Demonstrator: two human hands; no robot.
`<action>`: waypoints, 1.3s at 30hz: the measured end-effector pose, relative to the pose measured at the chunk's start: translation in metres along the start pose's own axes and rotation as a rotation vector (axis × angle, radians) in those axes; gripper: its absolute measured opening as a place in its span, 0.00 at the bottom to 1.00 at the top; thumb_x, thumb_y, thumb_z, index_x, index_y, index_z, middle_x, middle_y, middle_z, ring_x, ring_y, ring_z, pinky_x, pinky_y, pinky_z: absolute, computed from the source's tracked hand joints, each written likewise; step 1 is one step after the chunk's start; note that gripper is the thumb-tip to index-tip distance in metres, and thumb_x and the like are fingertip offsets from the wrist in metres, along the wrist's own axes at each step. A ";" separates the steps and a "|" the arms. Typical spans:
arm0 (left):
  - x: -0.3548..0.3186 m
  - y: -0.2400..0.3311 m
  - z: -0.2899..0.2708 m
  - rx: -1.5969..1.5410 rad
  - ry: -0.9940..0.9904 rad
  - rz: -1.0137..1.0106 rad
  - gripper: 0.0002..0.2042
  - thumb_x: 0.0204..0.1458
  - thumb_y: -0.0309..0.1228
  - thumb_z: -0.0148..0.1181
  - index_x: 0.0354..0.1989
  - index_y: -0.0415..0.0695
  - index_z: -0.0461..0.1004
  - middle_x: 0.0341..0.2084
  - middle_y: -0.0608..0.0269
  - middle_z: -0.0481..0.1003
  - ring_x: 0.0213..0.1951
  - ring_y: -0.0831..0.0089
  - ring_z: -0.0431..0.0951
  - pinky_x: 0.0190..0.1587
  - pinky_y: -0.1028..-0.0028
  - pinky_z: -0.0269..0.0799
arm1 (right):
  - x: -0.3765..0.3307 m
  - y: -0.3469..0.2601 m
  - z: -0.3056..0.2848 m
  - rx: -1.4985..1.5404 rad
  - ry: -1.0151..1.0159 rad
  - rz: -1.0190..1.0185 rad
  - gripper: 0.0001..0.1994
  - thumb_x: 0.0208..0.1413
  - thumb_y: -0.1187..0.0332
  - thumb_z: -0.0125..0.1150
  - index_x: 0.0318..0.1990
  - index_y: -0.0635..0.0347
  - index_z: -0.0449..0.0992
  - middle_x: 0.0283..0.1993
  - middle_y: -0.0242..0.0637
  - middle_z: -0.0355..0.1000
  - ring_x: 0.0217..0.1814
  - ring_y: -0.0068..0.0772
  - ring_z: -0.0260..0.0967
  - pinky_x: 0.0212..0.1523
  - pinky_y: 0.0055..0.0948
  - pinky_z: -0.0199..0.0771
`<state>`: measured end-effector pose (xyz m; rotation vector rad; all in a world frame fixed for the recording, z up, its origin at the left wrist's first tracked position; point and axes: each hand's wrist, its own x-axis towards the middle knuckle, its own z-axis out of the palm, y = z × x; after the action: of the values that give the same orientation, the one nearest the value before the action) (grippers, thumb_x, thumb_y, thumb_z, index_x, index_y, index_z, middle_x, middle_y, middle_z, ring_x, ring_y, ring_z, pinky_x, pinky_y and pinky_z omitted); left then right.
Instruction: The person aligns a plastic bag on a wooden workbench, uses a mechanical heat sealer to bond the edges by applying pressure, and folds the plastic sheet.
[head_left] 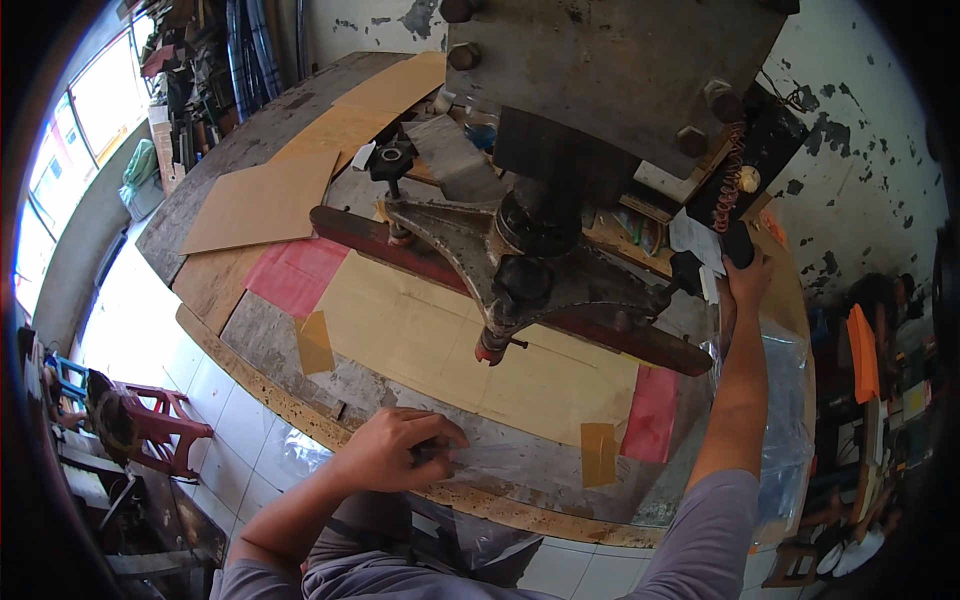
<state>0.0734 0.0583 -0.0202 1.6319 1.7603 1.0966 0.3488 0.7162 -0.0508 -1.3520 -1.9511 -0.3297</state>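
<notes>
My right hand (748, 278) reaches out to the far right of the bench. Its fingers are closed around a black block-shaped piece (737, 243) beneath a coiled cord; its exact kind is unclear. Loosely curled, my left hand (400, 448) hovers over the bench's near edge, thumb and forefinger apart, with nothing visible between them. Between my hands stands a heavy press with a three-armed metal head (495, 265). Under its long dark red bar (650, 343) lies a pale yellow sheet (440, 345), flanked by a left red sheet (298, 270) and a right red sheet (650, 415).
Brown tape pieces (314, 343) (599, 455) lie along the yellow sheet's front. Brown boards (262, 203) cover the back left. Clear plastic (783, 420) lies at the right edge. A red stool (165, 430) stands on the tiled floor at left. The press's bolted plate (610, 60) looms overhead.
</notes>
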 end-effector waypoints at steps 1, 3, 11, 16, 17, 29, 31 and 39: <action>0.001 0.001 0.000 -0.001 0.000 0.004 0.12 0.50 0.27 0.66 0.44 0.43 0.82 0.33 0.58 0.85 0.34 0.60 0.87 0.36 0.66 0.83 | 0.000 0.002 0.000 0.002 0.015 -0.013 0.41 0.43 0.50 0.81 0.67 0.52 0.73 0.59 0.48 0.66 0.64 0.55 0.68 0.63 0.54 0.71; 0.001 0.000 0.000 -0.004 0.003 0.012 0.12 0.49 0.27 0.66 0.44 0.43 0.82 0.31 0.58 0.84 0.33 0.61 0.86 0.36 0.66 0.83 | 0.001 0.005 -0.002 -0.001 0.006 -0.006 0.41 0.44 0.50 0.81 0.67 0.52 0.73 0.60 0.48 0.66 0.64 0.55 0.68 0.64 0.54 0.70; -0.002 -0.005 0.003 -0.002 0.019 0.004 0.13 0.47 0.26 0.66 0.44 0.43 0.83 0.29 0.58 0.82 0.30 0.61 0.85 0.34 0.66 0.81 | -0.001 -0.004 -0.002 0.018 -0.008 0.002 0.41 0.44 0.49 0.80 0.67 0.51 0.72 0.60 0.48 0.66 0.64 0.56 0.68 0.65 0.54 0.69; 0.001 -0.004 0.003 -0.008 0.026 0.024 0.13 0.47 0.26 0.66 0.44 0.44 0.83 0.28 0.59 0.82 0.31 0.61 0.85 0.34 0.65 0.81 | 0.001 0.003 -0.002 0.011 0.005 0.008 0.41 0.44 0.49 0.80 0.67 0.51 0.72 0.59 0.48 0.67 0.63 0.56 0.68 0.65 0.54 0.69; 0.001 -0.004 0.003 -0.010 0.025 0.028 0.13 0.47 0.26 0.67 0.44 0.44 0.83 0.28 0.59 0.82 0.31 0.61 0.85 0.34 0.65 0.81 | 0.002 0.005 -0.003 0.015 0.011 -0.001 0.41 0.44 0.49 0.81 0.67 0.51 0.72 0.59 0.48 0.68 0.63 0.56 0.68 0.64 0.54 0.69; -0.001 -0.006 0.003 -0.013 0.023 0.018 0.12 0.48 0.26 0.67 0.43 0.44 0.82 0.27 0.60 0.82 0.28 0.62 0.84 0.31 0.66 0.79 | 0.001 0.007 0.002 0.062 0.065 -0.061 0.42 0.44 0.48 0.81 0.66 0.52 0.71 0.60 0.51 0.67 0.63 0.58 0.68 0.63 0.54 0.69; 0.000 -0.005 0.003 -0.010 0.025 0.021 0.12 0.48 0.26 0.67 0.43 0.44 0.82 0.27 0.60 0.82 0.28 0.62 0.84 0.31 0.66 0.80 | 0.000 0.006 0.001 0.048 0.076 -0.058 0.42 0.44 0.48 0.81 0.67 0.52 0.71 0.60 0.52 0.67 0.63 0.58 0.68 0.64 0.54 0.69; -0.001 -0.006 0.003 -0.002 0.033 0.023 0.13 0.47 0.26 0.67 0.43 0.44 0.82 0.27 0.61 0.81 0.28 0.63 0.83 0.31 0.66 0.79 | -0.001 -0.002 -0.004 0.067 0.121 -0.059 0.43 0.42 0.50 0.82 0.67 0.50 0.70 0.61 0.49 0.66 0.65 0.56 0.67 0.64 0.55 0.69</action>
<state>0.0729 0.0581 -0.0270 1.6463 1.7648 1.1414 0.3485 0.7120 -0.0487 -1.2059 -1.8871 -0.3629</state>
